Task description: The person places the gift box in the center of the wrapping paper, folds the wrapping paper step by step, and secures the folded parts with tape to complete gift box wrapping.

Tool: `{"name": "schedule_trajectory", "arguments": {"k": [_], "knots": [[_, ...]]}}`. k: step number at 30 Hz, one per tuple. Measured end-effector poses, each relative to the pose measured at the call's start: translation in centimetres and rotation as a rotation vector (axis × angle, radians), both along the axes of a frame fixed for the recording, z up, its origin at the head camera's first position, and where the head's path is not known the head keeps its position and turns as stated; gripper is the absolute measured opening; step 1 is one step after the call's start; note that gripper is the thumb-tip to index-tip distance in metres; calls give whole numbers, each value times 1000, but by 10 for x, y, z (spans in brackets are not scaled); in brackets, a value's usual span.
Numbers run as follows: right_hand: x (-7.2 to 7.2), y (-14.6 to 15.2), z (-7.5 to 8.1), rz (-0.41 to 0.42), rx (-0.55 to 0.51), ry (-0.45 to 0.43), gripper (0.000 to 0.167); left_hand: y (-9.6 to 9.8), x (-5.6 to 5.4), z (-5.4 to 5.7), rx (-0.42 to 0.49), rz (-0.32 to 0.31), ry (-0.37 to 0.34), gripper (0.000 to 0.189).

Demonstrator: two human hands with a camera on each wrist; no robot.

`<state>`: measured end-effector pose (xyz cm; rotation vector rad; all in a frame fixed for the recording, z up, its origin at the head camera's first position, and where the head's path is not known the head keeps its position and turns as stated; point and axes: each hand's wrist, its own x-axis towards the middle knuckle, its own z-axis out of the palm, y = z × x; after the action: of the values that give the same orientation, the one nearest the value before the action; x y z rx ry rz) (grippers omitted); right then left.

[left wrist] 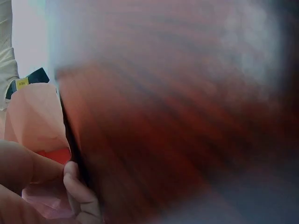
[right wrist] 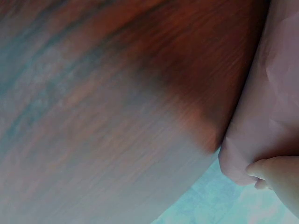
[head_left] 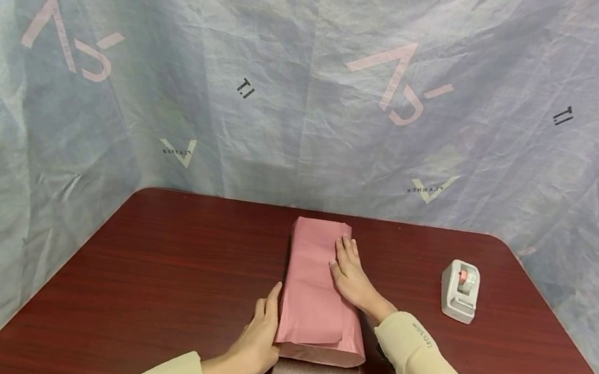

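Observation:
A long wrap of pink paper lies on the table, its overlapping flap on top and its oval near end gaping toward me. My right hand rests on its right side with fingers stretched out over the paper. At the near left corner, my left hand touches the paper's side, fingers pointing away from me. Seen from the left wrist, the left fingers are beside the paper's end, and a bright red patch shows inside. The right wrist view catches the paper's far corner by the right thumb.
A white tape dispenser with a roll in it stands on the right part of the dark red wooden table. Grey printed sheeting hangs behind the table and along both sides. A dark strap with a yellow label is at the right sleeve.

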<state>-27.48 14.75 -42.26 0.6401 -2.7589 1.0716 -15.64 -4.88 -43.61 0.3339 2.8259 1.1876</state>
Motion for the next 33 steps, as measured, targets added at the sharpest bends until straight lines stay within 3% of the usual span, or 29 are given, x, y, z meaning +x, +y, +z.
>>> {"name": "schedule_trajectory", "arguments": {"k": [4, 10, 12, 17, 21, 24, 26, 33], "knots": [[0, 0, 0, 3, -1, 5, 54, 0, 1, 0, -9, -20, -5, 103], [0, 1, 0, 4, -1, 3, 54, 2, 3, -1, -37, -93, 72, 93], [0, 1, 0, 3, -3, -2, 54, 1, 4, 1, -9, -124, 50, 91], [0, 0, 1, -1, -1, -13, 54, -6, 5, 20, -25, -168, -55, 86], [1, -1, 0, -2, -4, -17, 54, -13, 3, 40, -111, -163, -141, 101], [1, -1, 1, 1, -9, -22, 54, -16, -6, 50, -130, -146, -194, 100], [1, -2, 1, 1, -9, -24, 54, -16, -16, 52, -110, -137, -187, 96], [2, 0, 2, -8, -20, -27, 53, -2, -63, 38, 57, -65, -83, 73]]}}
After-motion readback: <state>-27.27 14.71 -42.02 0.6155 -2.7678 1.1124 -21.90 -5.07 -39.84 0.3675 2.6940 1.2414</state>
